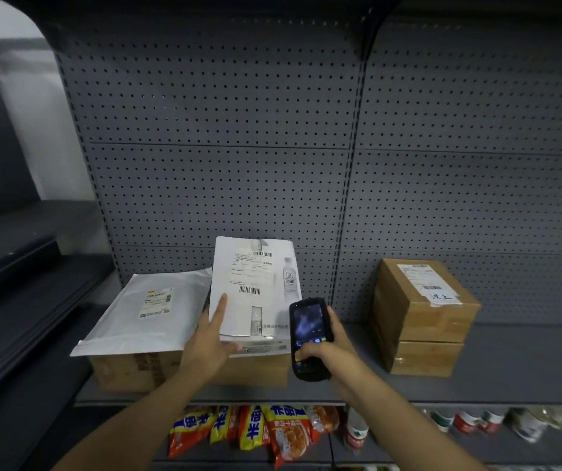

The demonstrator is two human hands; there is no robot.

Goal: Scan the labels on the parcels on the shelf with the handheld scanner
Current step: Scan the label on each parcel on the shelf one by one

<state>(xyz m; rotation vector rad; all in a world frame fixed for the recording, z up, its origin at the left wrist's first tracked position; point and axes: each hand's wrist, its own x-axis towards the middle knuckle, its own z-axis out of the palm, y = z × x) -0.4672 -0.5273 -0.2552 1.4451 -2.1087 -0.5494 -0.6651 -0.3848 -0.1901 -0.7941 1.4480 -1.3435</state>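
Both hands raised: left (210, 341) tilts white box (252, 294), right (327, 351) grips scanner (308, 338).

Two bare forearms enter from bottom edge. No sleeves in view. Left hand (210, 345) bare: no glove, ring, watch. Right hand (332, 351) bare likewise; wrist unadorned. Fingers (220, 309) ungloved, nails short.
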